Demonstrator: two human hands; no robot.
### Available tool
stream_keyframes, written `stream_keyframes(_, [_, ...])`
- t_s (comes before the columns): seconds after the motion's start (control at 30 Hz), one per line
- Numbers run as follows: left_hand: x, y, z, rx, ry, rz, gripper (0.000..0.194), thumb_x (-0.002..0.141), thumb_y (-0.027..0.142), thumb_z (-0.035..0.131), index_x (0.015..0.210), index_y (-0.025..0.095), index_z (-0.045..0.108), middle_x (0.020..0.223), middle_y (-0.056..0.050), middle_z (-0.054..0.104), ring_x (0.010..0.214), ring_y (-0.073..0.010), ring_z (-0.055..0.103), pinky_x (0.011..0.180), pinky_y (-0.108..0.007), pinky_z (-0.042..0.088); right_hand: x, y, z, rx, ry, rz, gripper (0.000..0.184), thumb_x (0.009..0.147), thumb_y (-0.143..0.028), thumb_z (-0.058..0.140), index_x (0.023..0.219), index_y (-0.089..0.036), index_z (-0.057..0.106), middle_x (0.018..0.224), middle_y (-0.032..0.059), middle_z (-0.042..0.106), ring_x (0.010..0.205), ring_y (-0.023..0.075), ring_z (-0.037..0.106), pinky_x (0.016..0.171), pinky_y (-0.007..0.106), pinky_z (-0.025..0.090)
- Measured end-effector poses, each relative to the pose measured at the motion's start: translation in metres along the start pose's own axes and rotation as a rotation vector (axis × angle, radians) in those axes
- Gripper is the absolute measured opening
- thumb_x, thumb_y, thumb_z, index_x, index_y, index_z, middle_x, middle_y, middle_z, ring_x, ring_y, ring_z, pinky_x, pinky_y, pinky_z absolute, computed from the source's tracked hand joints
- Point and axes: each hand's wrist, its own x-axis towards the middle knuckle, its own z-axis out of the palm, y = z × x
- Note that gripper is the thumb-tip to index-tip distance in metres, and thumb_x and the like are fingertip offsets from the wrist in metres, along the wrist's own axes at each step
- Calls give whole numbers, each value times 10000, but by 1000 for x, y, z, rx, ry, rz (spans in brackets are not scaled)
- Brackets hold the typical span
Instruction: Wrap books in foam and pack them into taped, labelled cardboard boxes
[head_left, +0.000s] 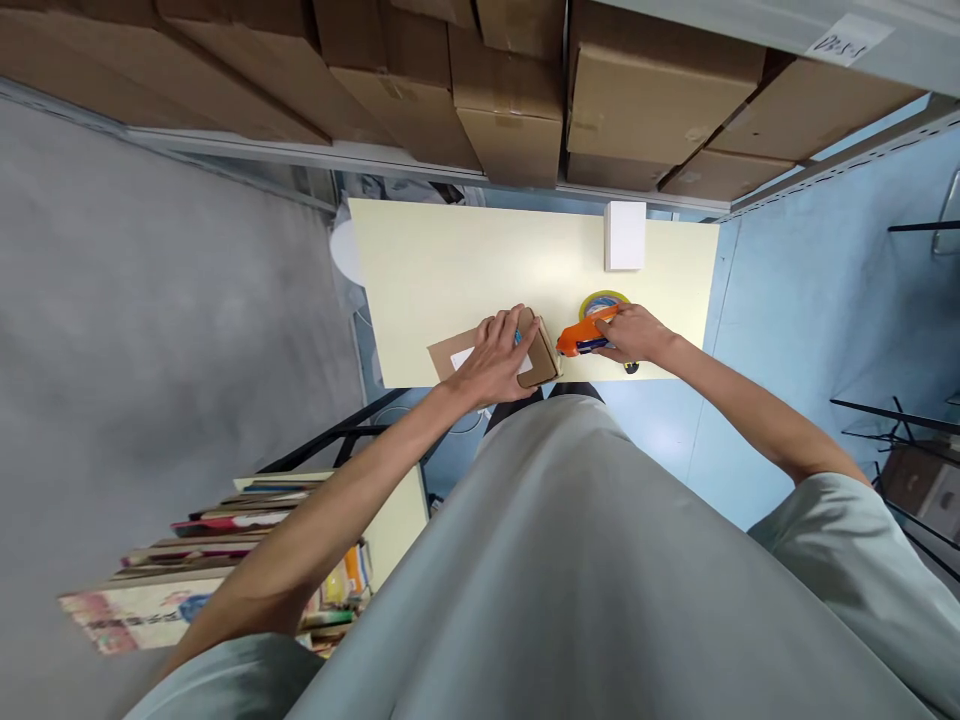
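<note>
On the near edge of the pale table (480,260) lies a small cardboard box (541,362) with a white label and a flap spreading to the left. My left hand (499,355) grips it from above, fingers over the top and thumb at the near side. My right hand (628,332) is closed around an orange tool (577,336) with a dark blue part, which looks like a tape dispenser. Its front end is at the right end of the box; whether it touches is unclear. Just behind the tool shows a yellow-rimmed tape roll (604,297).
A white box (625,236) stands at the table's far right. Beyond the table, a metal shelf (420,157) carries several cardboard boxes (510,140). Flattened cardboard (157,610) and small items lie on a surface at lower left. A small black and yellow object (631,367) sits by the near edge.
</note>
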Motion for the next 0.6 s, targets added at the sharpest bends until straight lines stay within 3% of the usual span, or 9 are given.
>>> stream_keyframes(0.13, [6, -5, 0, -126, 31, -123, 1395, 746, 770, 891, 1841, 214, 227, 1898, -256, 193, 1714, -587, 209, 1369, -730, 199, -7, -21, -15, 81, 22, 125, 596, 1130, -559, 529, 1328, -67, 801, 984, 213, 847, 972, 409, 791, 910, 477, 507])
stream_keyframes(0.2, [4, 2, 1, -178, 33, -176, 1400, 741, 752, 905, 1843, 224, 221, 1879, -251, 228, 1688, -571, 267, 1359, -733, 243, -6, -31, -19, 105, 51, 177, 561, 1134, -542, 537, 1222, -76, 835, 966, 215, 842, 953, 404, 798, 873, 470, 526])
stream_keyframes(0.27, [-1, 22, 3, -215, -4, -143, 1389, 742, 713, 920, 1845, 233, 225, 1873, -243, 244, 1692, -564, 268, 1369, -735, 242, -2, -34, -21, 104, 81, 304, 510, 1160, -450, 511, 1130, -70, 849, 997, 243, 839, 956, 397, 805, 833, 461, 544])
stream_keyframes(0.37, [-9, 56, 6, -257, -53, 38, 1414, 702, 690, 961, 1849, 302, 230, 1901, -189, 221, 1739, -540, 206, 1420, -681, 197, 2, -28, -23, 81, 101, 506, 440, 1168, -307, 482, 1127, -60, 844, 1055, 272, 830, 963, 394, 811, 782, 455, 560])
stream_keyframes(0.43, [-9, 67, 6, -260, -22, 40, 1408, 742, 683, 942, 1861, 323, 167, 1917, -183, 173, 1753, -529, 190, 1420, -681, 195, -1, -22, -22, 83, 104, 535, 413, 1162, -327, 512, 1170, -66, 833, 1047, 265, 828, 954, 404, 812, 777, 465, 571])
stream_keyframes(0.6, [4, 43, -5, -180, 97, -52, 1398, 793, 675, 927, 1865, 301, 111, 1935, -212, 93, 1761, -573, 109, 1390, -754, 144, -19, -16, -7, 157, 178, 548, 581, 1176, -515, 464, 1294, -15, 736, 1025, 291, 820, 959, 432, 812, 872, 505, 577])
